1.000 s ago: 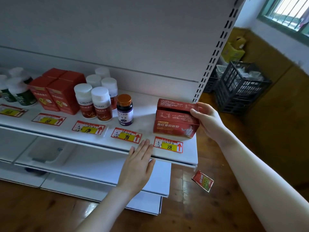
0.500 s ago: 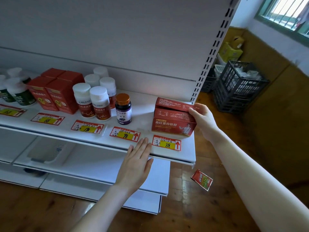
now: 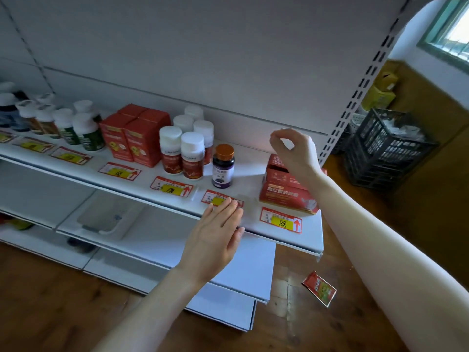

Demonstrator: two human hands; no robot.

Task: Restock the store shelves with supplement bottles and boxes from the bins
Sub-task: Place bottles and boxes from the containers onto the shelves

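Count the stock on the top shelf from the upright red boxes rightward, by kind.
Upright red boxes: 4
White-capped red-label bottles: 5
Orange-capped dark bottle: 1
Flat red boxes: 2
Total: 12

A price tag [image 3: 281, 221] under the red box [image 3: 288, 196] reads 88.

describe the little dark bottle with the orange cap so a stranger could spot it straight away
On the white shelf with price tags along its front, look between the white-capped bottles with red labels and the flat red boxes at the right end. One small bottle stands alone there, the only one with a copper-orange cap and a dark body.
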